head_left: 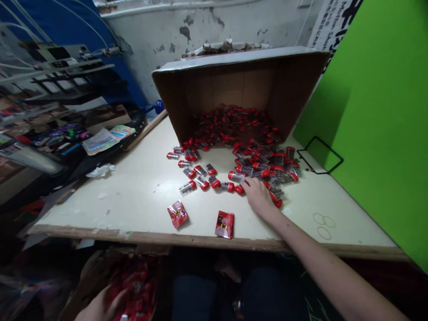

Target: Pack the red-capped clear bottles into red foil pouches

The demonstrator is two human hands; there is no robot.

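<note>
My right hand [258,197] rests on the table at the near edge of a spread of small clear tubes with red caps and dark pellets inside. Its fingers are curled down on a red-capped tube [239,189]. Low on the left, below the tabletop, my left hand [102,306] reaches over a box of red packets [138,285]; motion blurs its fingers, and whether they grip a packet cannot be made out. Two flat red packets lie near the table's front edge, a left packet [178,214] and a right packet [224,224].
A large cardboard box [240,58] lies on its side at the back, with many tubes [234,118] spilling out. On the right are a green panel [374,111], a black wire frame [321,156] and rubber bands [323,220]. A cluttered shelf [67,111] stands left.
</note>
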